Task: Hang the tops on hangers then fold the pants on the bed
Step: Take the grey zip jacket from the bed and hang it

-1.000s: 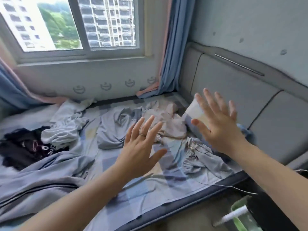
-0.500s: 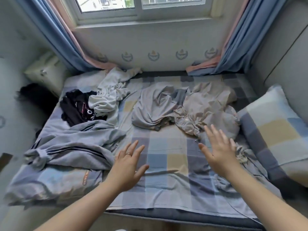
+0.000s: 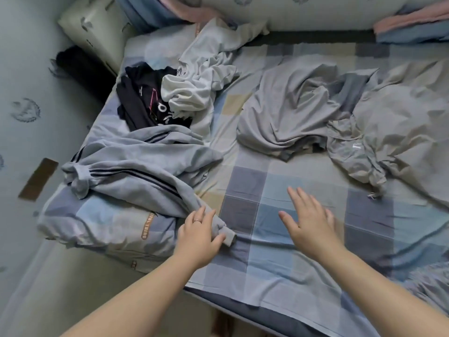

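Note:
Several crumpled garments lie on the checked bed sheet (image 3: 279, 251). Grey pants with dark side stripes (image 3: 136, 171) sprawl at the left. My left hand (image 3: 198, 231) grips the cuff end of these pants near the bed's front edge, thumb under the fabric. My right hand (image 3: 309, 220) hovers flat over the bare sheet to the right, fingers straight, holding nothing. A black printed top (image 3: 143, 103) and a pale grey top (image 3: 199, 79) lie at the back left. A grey garment (image 3: 291, 105) and a beige-grey one (image 3: 401, 117) lie at the back right.
A pale cushion (image 3: 94, 27) leans in the back left corner beside a dark object (image 3: 80, 66). Blue and pink curtain ends (image 3: 413, 25) pool at the back wall. The wall runs along the left; the bed's dark front edge (image 3: 255, 310) is near me.
The view has swung left and down from the headboard to the bed. My left hand dropped onto the striped pants' cuff and took hold; my right hand moved lower over the sheet.

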{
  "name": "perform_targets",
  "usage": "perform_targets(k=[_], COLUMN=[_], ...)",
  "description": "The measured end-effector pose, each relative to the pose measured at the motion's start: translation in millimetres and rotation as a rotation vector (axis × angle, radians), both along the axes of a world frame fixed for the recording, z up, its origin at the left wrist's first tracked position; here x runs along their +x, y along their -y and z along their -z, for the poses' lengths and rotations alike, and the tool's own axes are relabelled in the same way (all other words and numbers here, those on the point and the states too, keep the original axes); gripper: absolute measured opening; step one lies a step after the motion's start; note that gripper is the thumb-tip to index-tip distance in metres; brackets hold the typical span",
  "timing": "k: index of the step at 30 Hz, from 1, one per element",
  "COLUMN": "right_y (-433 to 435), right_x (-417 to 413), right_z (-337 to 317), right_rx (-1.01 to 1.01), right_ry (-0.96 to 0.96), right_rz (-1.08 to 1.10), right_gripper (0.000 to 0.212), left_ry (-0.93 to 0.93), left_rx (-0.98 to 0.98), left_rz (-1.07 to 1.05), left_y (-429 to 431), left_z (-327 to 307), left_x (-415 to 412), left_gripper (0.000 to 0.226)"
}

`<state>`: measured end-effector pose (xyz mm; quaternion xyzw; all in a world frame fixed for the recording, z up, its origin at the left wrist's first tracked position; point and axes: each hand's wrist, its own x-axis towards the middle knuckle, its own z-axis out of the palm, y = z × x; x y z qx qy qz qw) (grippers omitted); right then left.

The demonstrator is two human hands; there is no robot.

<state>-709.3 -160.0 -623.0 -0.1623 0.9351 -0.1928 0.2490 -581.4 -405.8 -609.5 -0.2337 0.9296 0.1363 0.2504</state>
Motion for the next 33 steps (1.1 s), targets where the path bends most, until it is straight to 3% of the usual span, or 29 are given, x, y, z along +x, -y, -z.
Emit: perform_targets(k=[5,9,12,15,17,19,22,26,28,31,33], right_y=[94.8,175.7,234.5,292.9,334.6,373.6,413.9,438.3,446.7,455.9,456.9], right_x=[6.7,13.0,17.9,10.4,-9.8,-34.6,-59.4,-65.1,-61.4,-55.8,-56.0], right_z=[109.2,186.6,229.4,256.1,267.9,274.1,280.6,287.9,289.3,287.0,284.5], right_rx=[0.065,0.045,-0.046,-0.227,-0.343,-0.405,-0.347,-0.203,-0.127,-0.385,-0.591], right_ry=[0.091,0.181,0.234,0.164,0.129,0.17,0.274,0.323,0.34,0.512,0.596], right_rz=[-0.149,-0.291,-0.314,-0.211,-0.104,-0.009,0.034,0.22,0.342,0.651,0.789], right_gripper=[0.069,0.084,0.093,0.085,0.081,0.084,0.092,0.098,0.112,0.129,0.122], left_ry=[0.123,0.116,0.037,-0.034,0.01,0.05,0.004,-0.113,-0.129,-0.092,-0.019], left_rx=[-0.137,-0.26,-0.391,-0.54,-0.548,-0.477,-0.386,-0.26,-0.175,-0.039,0.003], left_rz=[0.092,0.167,0.209,0.21,0.161,0.135,0.131,0.133,0.139,0.159,0.188], left_y=[80.6,151.0,196.5,246.1,280.4,306.9,324.2,332.5,341.9,353.8,353.5], left_z=[107.3,175.6,214.0,235.4,240.5,246.1,253.1,248.8,241.2,231.1,226.8], left_x=[4.5,-12.0,-28.3,-49.3,-62.2,-66.8,-59.6,-36.7,-19.0,11.6,30.5], left_gripper=[0.081,0.087,0.103,0.117,0.098,0.057,0.027,0.015,0.016,0.015,0.017])
